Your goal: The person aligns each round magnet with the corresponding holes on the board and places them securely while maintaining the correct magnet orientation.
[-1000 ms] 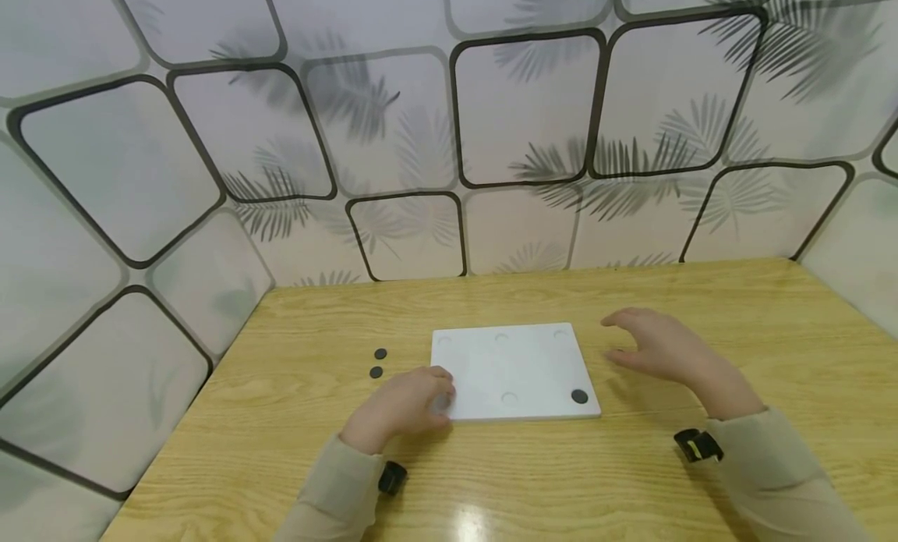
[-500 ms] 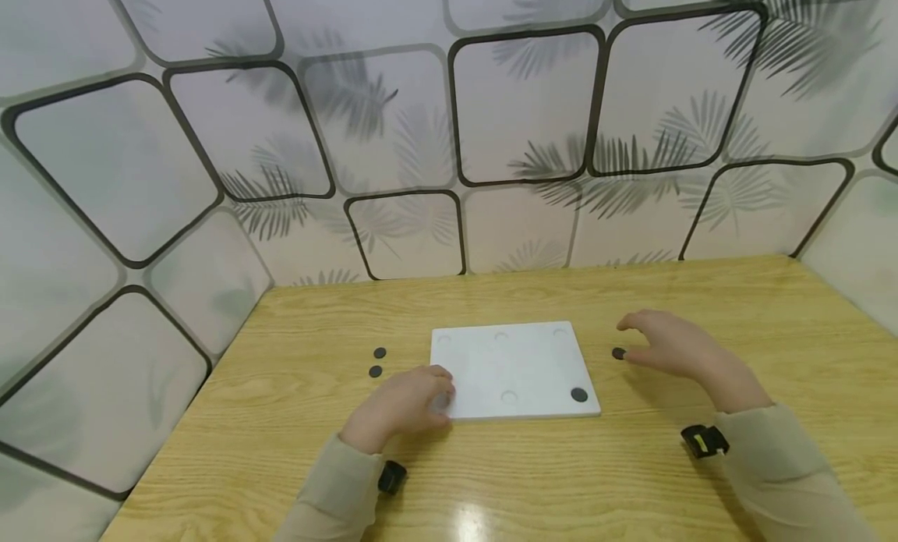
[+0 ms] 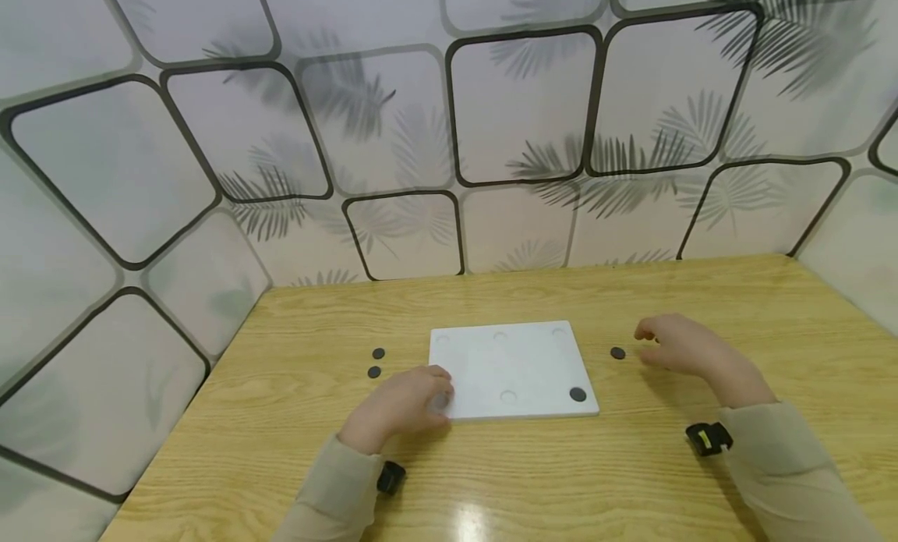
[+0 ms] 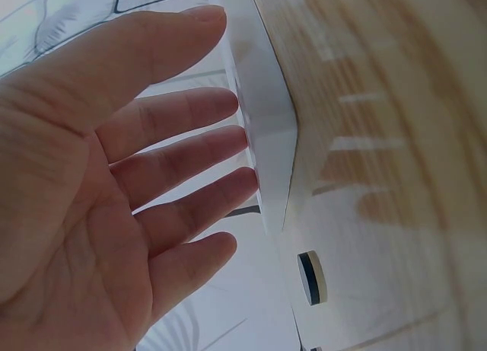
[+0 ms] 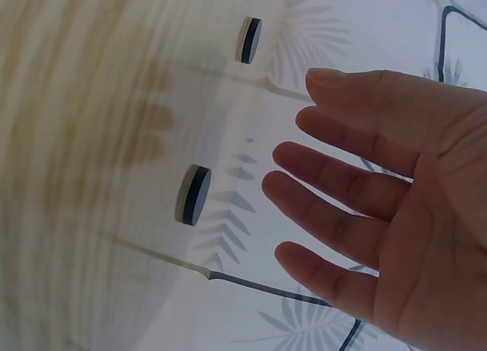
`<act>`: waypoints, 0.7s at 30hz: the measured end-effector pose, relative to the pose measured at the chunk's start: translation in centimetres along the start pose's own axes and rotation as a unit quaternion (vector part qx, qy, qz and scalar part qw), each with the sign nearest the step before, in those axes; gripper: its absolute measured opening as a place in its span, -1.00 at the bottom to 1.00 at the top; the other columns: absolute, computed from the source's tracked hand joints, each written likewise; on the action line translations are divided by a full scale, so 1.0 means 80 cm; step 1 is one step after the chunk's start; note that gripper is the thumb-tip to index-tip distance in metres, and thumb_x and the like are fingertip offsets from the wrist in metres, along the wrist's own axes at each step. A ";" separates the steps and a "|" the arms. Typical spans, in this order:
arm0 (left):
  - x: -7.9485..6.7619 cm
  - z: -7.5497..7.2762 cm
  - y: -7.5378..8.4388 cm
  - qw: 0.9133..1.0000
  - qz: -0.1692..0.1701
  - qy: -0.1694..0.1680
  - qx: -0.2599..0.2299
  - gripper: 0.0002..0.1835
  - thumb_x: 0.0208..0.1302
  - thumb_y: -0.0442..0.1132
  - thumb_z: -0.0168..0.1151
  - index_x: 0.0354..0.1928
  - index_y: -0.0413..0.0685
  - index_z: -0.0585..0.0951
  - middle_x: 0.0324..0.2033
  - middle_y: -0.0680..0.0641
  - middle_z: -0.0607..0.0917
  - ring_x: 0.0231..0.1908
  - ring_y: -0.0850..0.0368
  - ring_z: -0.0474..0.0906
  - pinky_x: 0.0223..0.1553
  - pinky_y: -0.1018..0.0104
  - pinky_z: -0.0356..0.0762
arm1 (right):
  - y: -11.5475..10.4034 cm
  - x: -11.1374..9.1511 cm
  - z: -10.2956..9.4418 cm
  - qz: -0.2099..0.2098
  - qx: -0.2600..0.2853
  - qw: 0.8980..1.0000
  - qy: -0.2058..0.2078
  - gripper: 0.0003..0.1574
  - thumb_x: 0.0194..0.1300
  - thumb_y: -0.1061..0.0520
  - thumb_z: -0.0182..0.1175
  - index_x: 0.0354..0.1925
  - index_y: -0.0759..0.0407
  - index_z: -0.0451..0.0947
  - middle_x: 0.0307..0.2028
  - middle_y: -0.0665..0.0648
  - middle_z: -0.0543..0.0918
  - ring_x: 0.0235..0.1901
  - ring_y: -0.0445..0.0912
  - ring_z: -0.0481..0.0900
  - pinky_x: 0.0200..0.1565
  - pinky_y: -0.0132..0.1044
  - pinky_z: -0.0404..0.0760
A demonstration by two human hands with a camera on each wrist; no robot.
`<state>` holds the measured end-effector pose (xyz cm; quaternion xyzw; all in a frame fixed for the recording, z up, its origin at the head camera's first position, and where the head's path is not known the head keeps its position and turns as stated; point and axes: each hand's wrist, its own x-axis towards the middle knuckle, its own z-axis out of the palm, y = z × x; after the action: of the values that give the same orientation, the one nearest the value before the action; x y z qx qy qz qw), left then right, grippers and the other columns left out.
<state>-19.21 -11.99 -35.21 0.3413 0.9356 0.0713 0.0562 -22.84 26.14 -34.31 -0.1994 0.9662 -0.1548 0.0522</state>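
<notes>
A flat white board [image 3: 512, 370] with shallow round recesses lies on the wooden table, a dark disc [image 3: 578, 394] in its near right corner. At the board's left edge rests my left hand [image 3: 403, 405]. The left wrist view shows its loosely bent fingers [image 4: 198, 145] with the tips at the board's face. It covers the near left corner in the head view. My right hand [image 3: 680, 351] hovers to the board's right, fingers relaxed, holding nothing. Just left of its fingertips lies a dark disc [image 3: 617, 353]. A second disc [image 5: 251, 40] shows in the right wrist view besides the nearer disc [image 5: 196, 196].
Two dark discs [image 3: 379, 354] lie left of the board, beyond my left hand. Behind the wooden table [image 3: 316, 316] rises a pale wall [image 3: 519, 113] with leaf patterns and dark outlines. A black wrist device [image 3: 708, 438] sits at my right cuff.
My right hand has moved right, away from the board. A dark disc it hid earlier now shows on the table. My left hand has stayed at the board's edge.
</notes>
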 end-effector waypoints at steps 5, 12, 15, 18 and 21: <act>-0.001 0.001 0.000 1.000 -0.004 -0.003 0.002 -0.67 -0.01 -0.17 0.31 -0.18 -0.15 0.59 -0.10 -0.05 0.53 -0.09 0.06 0.46 -0.08 0.26 0.43 | 0.005 -0.002 0.001 0.003 -0.001 1.000 -0.012 -0.65 0.06 0.22 0.17 -0.19 0.46 0.46 -0.27 0.34 0.54 -0.24 0.23 0.48 -0.27 0.04 0.47; 0.001 0.003 -0.001 1.000 -0.006 -0.003 0.008 -0.66 0.00 -0.14 0.30 -0.16 -0.13 0.59 -0.09 -0.04 0.53 -0.09 0.07 0.45 -0.08 0.26 0.43 | 0.011 -0.003 0.001 0.000 -0.003 1.000 -0.026 -0.68 -0.02 0.26 0.22 -0.27 0.45 0.47 -0.34 0.29 0.54 -0.30 0.19 0.48 -0.30 0.02 0.48; 0.001 0.004 -0.002 1.000 -0.005 0.000 0.008 -0.66 -0.02 -0.14 0.31 -0.18 -0.13 0.60 -0.10 -0.04 0.53 -0.10 0.07 0.46 -0.08 0.27 0.43 | 0.012 -0.004 0.001 0.003 0.000 1.000 -0.029 -0.70 -0.02 0.26 0.22 -0.28 0.44 0.48 -0.35 0.29 0.54 -0.30 0.19 0.48 -0.30 0.02 0.48; 0.002 0.004 -0.002 1.000 -0.005 0.002 0.009 -0.67 -0.02 -0.14 0.31 -0.18 -0.13 0.60 -0.10 -0.03 0.53 -0.10 0.08 0.46 -0.08 0.27 0.43 | 0.014 -0.005 0.001 0.006 0.002 0.999 -0.036 -0.70 -0.02 0.27 0.23 -0.28 0.44 0.48 -0.35 0.28 0.54 -0.31 0.18 0.48 -0.31 0.02 0.48; 0.002 0.003 -0.002 1.000 -0.004 0.000 0.010 -0.67 -0.01 -0.15 0.30 -0.17 -0.13 0.59 -0.09 -0.03 0.53 -0.10 0.08 0.46 -0.08 0.27 0.43 | 0.015 -0.005 0.001 0.008 0.006 0.999 -0.043 -0.72 -0.01 0.27 0.23 -0.30 0.43 0.48 -0.36 0.25 0.54 -0.33 0.14 0.49 -0.32 -0.01 0.48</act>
<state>-19.35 -11.97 -35.48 0.3381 0.9376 0.0616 0.0528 -22.87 27.32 -34.78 -0.1974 0.9638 -0.1512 0.0957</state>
